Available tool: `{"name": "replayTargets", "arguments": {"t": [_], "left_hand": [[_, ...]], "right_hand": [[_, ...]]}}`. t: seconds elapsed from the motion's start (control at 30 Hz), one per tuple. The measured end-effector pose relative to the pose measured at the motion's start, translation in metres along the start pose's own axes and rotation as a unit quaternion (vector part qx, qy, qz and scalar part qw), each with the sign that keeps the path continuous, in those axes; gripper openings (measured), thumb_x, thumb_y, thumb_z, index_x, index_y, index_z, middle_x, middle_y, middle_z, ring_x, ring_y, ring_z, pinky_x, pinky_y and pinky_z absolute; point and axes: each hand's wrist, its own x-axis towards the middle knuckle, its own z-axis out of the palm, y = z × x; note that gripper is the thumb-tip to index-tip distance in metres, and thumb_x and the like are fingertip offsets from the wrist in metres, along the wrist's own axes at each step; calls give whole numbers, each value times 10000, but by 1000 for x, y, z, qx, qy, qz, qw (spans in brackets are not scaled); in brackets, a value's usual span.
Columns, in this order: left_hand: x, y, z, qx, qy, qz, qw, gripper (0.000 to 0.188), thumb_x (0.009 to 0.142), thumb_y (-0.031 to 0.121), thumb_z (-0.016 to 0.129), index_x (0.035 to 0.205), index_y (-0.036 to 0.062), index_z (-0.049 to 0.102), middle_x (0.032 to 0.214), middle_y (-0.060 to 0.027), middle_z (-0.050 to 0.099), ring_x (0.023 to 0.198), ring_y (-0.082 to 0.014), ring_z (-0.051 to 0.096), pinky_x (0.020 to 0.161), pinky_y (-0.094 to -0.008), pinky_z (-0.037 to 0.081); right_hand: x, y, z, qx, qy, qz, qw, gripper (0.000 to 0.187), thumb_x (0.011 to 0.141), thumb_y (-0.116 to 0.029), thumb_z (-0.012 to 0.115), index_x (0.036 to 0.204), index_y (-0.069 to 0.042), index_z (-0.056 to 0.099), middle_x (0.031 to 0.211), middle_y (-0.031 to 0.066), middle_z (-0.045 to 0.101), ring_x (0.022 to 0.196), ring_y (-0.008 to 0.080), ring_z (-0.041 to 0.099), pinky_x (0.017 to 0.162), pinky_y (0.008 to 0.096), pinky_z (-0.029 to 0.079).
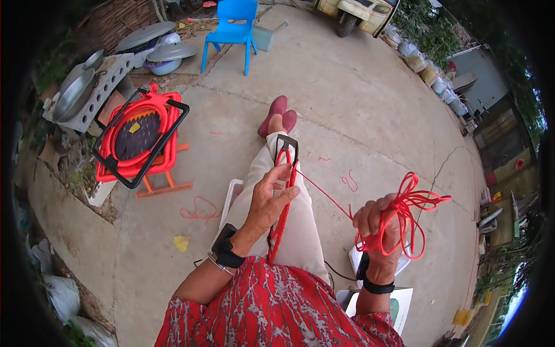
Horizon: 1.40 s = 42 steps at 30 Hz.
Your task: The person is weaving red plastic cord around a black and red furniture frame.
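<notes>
Across my lap stands a narrow frame (280, 228), seen edge-on, wrapped in red cord, with a dark handle (287, 141) at its far end. My left hand (269, 198) grips its upper part, thumb and fingers on either side of the red wrapping. Raised to the right, my right hand (377, 222) is closed around a looped bundle of red cord (409, 202). Several loops stick out past the fist. One taut strand (324, 194) runs from the bundle to the frame. What the left palm covers is hidden.
At left, a stack of red-wrapped frames with black handles (141, 133) rests on an orange stand (165, 188). A blue chair (232, 29) stands ahead. Metal basins (170, 52) sit back left, and a vehicle (361, 13) is parked far ahead. Cord scraps (199, 209) lie on the concrete.
</notes>
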Motion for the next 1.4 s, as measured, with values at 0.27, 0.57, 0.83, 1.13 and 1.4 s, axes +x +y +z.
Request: {"name": "replayTargets", "arguments": {"t": [0.27,0.57,0.83,1.13,1.4], "left_hand": [[11,-14,13,-58,-47,-43,996,464,858,194,658,1243,-32,530,887,-64,637,784,-116,577,715,-262,473],[12,-17,12,-68,-43,-60,995,386,852,199,671,1141,-39,578,865,-70,638,795,-108,587,752,-253,488],[13,-12,7,-43,-67,-66,995,357,871,126,658,1154,-64,551,976,-64,635,893,-96,586,806,-234,482],[2,42,-3,80,52,94,991,153,861,83,641,973,-18,622,881,-77,621,826,-142,587,763,-276,480],[62,35,-15,273,92,259,922,317,907,137,583,1187,-11,588,1081,-121,604,915,-186,595,782,-319,479]], "right_hand": [[-72,-12,-5,100,73,84,989,275,880,-263,656,952,-25,540,603,29,484,479,129,411,462,280,290],[-77,-3,2,229,104,151,956,277,841,-245,696,878,-22,536,609,50,503,490,166,440,469,306,314],[-31,-28,-24,35,96,8,995,287,911,-310,618,910,-31,552,619,-8,471,498,101,405,457,257,309],[104,4,-3,-461,54,-186,866,131,852,-46,649,966,11,618,732,53,572,618,97,509,559,246,417],[149,69,14,-540,-263,-222,768,176,805,-84,662,970,-45,619,873,105,600,816,293,586,672,388,481]]}}
